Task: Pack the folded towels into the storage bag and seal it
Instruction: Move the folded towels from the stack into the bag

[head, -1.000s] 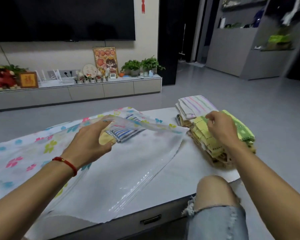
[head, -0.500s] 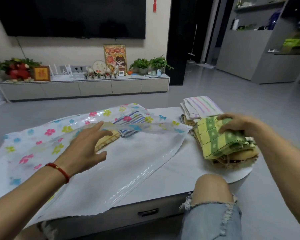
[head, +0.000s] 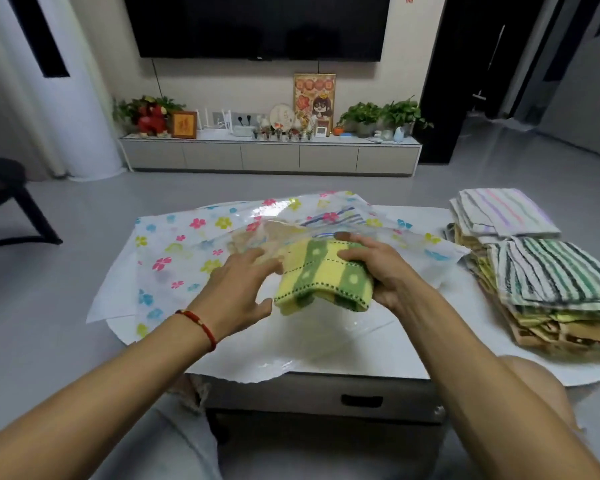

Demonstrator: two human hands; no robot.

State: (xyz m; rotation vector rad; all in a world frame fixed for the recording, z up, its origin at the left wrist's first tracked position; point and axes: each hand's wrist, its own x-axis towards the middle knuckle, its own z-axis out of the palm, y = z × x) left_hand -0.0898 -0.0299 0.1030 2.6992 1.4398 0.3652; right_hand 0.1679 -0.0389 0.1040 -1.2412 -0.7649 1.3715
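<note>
In the head view, the right hand (head: 378, 271) sits just right of centre frame, its fingers curled over the top and its thumb under a folded yellow-and-green towel (head: 323, 277), gripping it at the mouth of the storage bag (head: 187, 244). The left hand (head: 238, 289), with a red cord bracelet (head: 201, 325) at the wrist, lies left of the towel; its fingers are stretched out and relaxed, the tips touching the towel's left edge and the clear film of the bag, grasping nothing. The bag, clear plastic printed with coloured flowers, lies flat across the white table (head: 413, 362) in the middle of the frame, and a striped towel (head: 336, 220) shows through it just beyond the hands. At the right edge of the frame stands the stack of folded towels (head: 548, 282), a green-striped one on top near the viewer, a pastel-striped one behind it. A TV cabinet (head: 271, 157) runs along the wall at upper centre
</note>
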